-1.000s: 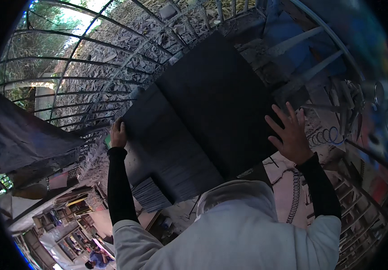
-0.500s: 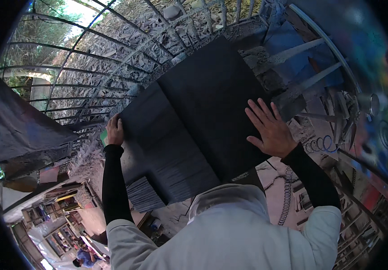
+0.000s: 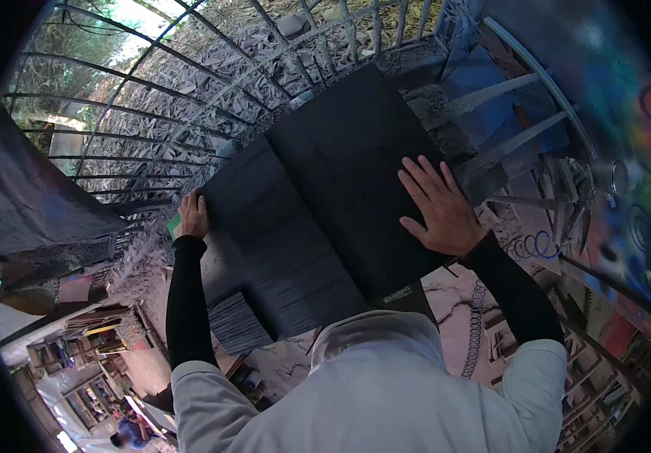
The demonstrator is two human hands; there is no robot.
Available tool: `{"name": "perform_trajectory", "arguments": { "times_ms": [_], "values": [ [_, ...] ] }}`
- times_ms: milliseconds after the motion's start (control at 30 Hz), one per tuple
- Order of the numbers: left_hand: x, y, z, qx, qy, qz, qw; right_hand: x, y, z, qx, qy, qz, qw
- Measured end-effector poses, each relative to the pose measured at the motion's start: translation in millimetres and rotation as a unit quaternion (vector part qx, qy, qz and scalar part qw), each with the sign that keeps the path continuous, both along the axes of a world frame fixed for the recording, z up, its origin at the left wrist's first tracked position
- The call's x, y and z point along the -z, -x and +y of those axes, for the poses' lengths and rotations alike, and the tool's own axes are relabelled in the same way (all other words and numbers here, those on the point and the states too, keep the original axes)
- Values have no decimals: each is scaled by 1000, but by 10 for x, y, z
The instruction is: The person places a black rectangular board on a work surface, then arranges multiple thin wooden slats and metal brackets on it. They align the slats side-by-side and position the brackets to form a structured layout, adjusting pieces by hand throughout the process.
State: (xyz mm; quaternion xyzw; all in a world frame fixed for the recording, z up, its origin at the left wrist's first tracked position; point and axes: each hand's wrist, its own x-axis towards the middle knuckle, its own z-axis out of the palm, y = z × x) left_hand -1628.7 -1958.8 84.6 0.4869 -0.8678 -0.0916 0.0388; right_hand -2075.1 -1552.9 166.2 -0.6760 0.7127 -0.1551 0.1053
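Beside a curved black metal railing [image 3: 189, 98] over straw-strewn ground, one large dark flat sheet [image 3: 340, 166] lies atop a grey stack, the right hand [image 3: 439, 208] spread flat on it, the left hand [image 3: 192, 217] gripping its edge.

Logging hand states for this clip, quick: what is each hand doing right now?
Left hand: closed, grip on the left edge of the dark sheet stack.
Right hand: open, palm flat on the top dark sheet, holding nothing.

A curved metal railing [image 3: 189, 83] over dry straw, a grey slate stack [image 3: 239, 323], painted wall [image 3: 643, 151] at right
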Motion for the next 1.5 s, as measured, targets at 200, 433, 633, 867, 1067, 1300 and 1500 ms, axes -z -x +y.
{"name": "perform_trajectory", "arguments": {
  "times_ms": [200,433,633,867,1067,1300,1500],
  "values": [
    [-25,-17,32,-6,14,-5,1000,147,-54,-274,-14,11,0,1000],
    [42,-32,36,1,56,14,998,161,-88,-303,-28,-2,23,999],
    [-146,31,217,-2,44,68,997,22,-187,-269,-70,-12,19,997],
    [-753,1036,1419,87,-40,133,987,96,-219,-192,-59,-15,30,998],
    [-575,1204,1811,171,34,-6,985,138,-255,-172,-60,-8,52,997],
    [-547,1088,1761,162,23,3,987,25,-202,-229,-90,-22,43,995],
    [-1488,393,1586,119,-52,182,975,-562,324,172,121,80,-142,979]
  ]
}}
